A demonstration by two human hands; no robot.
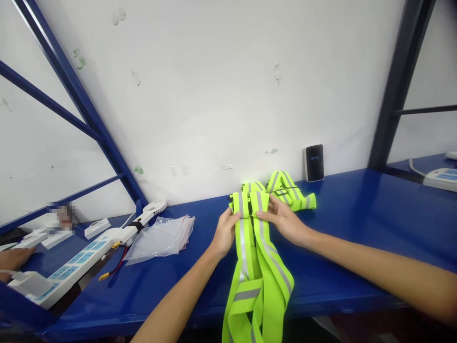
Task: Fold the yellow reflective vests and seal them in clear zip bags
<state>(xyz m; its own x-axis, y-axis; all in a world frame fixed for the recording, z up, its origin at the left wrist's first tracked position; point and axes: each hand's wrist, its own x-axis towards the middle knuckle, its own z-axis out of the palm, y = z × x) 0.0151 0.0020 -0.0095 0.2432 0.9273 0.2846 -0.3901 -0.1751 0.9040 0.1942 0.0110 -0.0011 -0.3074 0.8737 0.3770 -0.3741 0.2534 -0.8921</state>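
Observation:
A neon yellow-green reflective harness (246,252) with grey stripes hangs from both hands, its long straps draping over the table's front edge. My left hand (226,230) pinches the folded top on the left side, thumb in front. On the right side of the same fold, my right hand (283,219) grips it with the thumb in front and the fingers behind. Just behind, against the wall, lies another bundle of neon reflective straps (285,188) with a dark buckle or clip on it.
The blue table (350,224) carries clear plastic bags (160,238), a white power strip (78,259), a small white fan (155,206) and a cable with yellow connectors (116,259). A black-faced device (314,163) leans at the wall. Another person's hand (16,259) rests far left.

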